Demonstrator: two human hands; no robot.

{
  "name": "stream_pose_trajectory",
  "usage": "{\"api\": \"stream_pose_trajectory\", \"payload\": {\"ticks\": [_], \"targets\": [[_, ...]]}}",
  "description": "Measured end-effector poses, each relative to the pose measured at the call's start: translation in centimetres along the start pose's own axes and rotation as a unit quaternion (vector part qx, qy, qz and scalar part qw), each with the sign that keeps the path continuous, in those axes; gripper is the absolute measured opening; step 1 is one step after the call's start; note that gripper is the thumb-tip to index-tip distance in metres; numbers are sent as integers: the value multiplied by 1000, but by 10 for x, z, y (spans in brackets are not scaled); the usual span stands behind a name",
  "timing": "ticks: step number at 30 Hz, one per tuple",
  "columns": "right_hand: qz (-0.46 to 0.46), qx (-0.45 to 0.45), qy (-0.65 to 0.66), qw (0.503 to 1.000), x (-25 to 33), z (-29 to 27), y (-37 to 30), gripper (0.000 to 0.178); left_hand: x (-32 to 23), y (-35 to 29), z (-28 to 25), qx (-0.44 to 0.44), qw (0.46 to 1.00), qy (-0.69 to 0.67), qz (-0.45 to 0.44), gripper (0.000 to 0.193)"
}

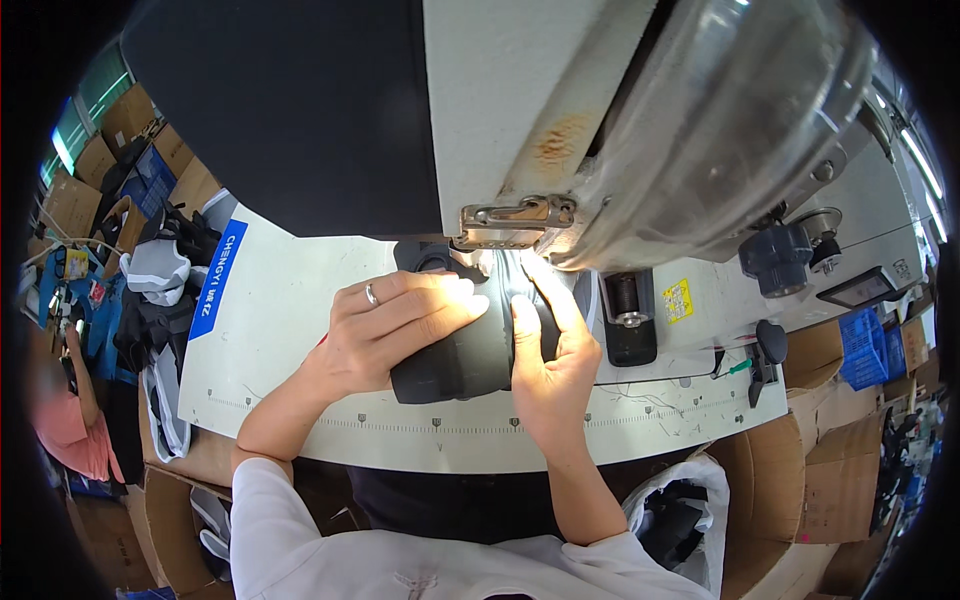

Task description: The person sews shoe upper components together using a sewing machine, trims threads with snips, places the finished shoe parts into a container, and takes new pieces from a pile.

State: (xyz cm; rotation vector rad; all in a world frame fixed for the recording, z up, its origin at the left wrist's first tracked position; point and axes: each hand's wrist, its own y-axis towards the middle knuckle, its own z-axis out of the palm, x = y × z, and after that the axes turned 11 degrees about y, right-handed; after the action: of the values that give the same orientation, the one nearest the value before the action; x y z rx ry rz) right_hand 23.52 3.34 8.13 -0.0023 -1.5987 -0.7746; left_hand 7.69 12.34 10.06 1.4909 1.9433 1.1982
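Note:
A black fabric piece (pixel 453 352), folded and padded-looking, lies beneath the head of a sewing machine (pixel 515 222). My left hand (pixel 392 325), with a ring on one finger, rests over its left part, fingers stretched across the top and curled at the tips; the thumb is hidden. On the other side my right hand (pixel 556 360) holds the piece between thumb and index finger, the index reaching up close to the stitching area. A bright lamp glare there hides the needle and the fabric edge. Both hands are in contact with the piece.
The white machine table (pixel 300 290) carries a ruler scale along its front edge. A bobbin winder (pixel 629 308) sits right of my right hand. Dark garment pieces (pixel 165 290) pile at the left. Cardboard boxes (pixel 765 470) and a lined bag (pixel 690 520) stand below. Another person (pixel 75 425) works far left.

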Motion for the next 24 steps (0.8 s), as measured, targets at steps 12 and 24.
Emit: {"api": "stream_pose_trajectory", "payload": {"ticks": [12, 24], "targets": [[69, 22, 59, 996, 2, -4, 2, 37, 9, 8, -5, 72, 997, -20, -31, 39], [93, 14, 1, 996, -17, -5, -1, 40, 11, -10, 6, 15, 1000, 12, 23, 48]]}}
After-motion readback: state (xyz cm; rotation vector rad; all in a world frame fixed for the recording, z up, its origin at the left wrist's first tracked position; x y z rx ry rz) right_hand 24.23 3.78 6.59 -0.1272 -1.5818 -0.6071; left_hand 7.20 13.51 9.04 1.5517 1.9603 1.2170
